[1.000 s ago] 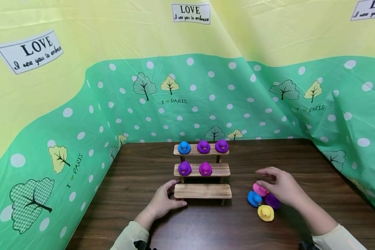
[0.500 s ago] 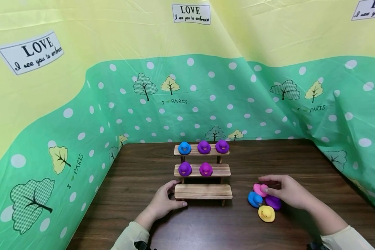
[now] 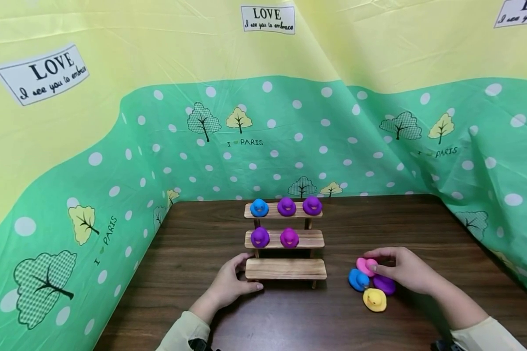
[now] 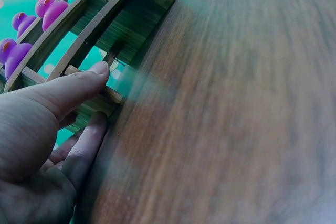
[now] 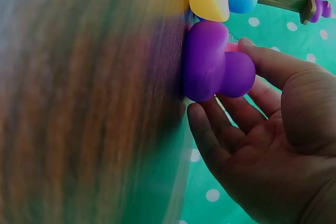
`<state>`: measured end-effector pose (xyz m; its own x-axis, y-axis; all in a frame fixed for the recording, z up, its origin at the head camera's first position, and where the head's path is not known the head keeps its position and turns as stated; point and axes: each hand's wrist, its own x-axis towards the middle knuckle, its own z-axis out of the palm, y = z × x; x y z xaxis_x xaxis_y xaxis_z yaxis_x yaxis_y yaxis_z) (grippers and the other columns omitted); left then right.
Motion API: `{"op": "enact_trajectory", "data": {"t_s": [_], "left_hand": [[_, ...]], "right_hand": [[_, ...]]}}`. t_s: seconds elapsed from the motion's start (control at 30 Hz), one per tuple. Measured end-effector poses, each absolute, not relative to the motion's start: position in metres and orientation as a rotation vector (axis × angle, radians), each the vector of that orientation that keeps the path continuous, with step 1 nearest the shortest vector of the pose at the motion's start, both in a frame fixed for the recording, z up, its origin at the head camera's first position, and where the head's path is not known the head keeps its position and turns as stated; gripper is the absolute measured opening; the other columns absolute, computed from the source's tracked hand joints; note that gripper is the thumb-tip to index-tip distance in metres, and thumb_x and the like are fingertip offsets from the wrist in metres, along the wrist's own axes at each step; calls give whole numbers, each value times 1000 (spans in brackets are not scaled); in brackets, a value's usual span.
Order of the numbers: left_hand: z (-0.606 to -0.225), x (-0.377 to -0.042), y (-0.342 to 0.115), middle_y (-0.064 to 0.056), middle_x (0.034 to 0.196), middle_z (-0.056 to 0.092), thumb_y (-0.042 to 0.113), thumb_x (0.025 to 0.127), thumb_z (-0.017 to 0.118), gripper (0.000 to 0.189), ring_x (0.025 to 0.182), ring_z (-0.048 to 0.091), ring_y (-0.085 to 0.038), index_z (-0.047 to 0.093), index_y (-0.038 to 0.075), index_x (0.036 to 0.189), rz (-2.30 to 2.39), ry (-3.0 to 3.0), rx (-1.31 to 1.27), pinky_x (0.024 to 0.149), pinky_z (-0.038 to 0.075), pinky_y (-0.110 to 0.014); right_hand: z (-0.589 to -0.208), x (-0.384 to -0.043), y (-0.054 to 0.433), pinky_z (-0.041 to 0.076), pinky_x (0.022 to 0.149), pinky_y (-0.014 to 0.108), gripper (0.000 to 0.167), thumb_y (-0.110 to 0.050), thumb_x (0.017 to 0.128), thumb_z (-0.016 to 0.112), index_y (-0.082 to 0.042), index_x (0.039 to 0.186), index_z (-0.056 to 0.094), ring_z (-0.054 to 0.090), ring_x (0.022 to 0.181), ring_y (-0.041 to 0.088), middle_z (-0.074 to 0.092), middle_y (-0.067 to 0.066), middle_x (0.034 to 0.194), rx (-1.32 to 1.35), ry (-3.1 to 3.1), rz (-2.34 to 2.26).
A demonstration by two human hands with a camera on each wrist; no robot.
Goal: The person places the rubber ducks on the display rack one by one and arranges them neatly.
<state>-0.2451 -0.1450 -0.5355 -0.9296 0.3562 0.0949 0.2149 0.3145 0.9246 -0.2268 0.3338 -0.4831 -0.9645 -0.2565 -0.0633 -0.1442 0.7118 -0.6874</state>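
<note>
My left hand grips the left end of the bottom step of a three-tier wooden display stand, thumb in front and fingers behind. In the left wrist view the thumb lies against the stand's end. To the right, my right hand pinches a pink rubber duck between thumb and fingers, while the duck still sits in its cluster. Touching or close around it are a blue duck, a purple duck and a yellow duck. In the right wrist view the purple duck mostly hides the pink one.
On the top step sit a blue duck and two purple ducks. The middle step bears a purple duck and a magenta duck. A printed curtain surrounds the dark wooden table.
My right hand has come down and slightly right onto the pink duck, its fingers closing on it. The left hand has stayed on the stand.
</note>
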Motion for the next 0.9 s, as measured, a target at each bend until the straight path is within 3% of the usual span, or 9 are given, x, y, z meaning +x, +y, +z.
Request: {"op": "enact_trajectory", "data": {"t_s": [0.9], "left_hand": [[-537,-246,-145,-4,118,69,13,76,96,74,109,64,-21,60,8,140,1664,2452,525,93,51,-29]], "right_hand": [[-487,-228,332,55,82,33,34,-40,95,79,-14,118,78,66,108,27,73,6,118,-284,2852,-1027]]}}
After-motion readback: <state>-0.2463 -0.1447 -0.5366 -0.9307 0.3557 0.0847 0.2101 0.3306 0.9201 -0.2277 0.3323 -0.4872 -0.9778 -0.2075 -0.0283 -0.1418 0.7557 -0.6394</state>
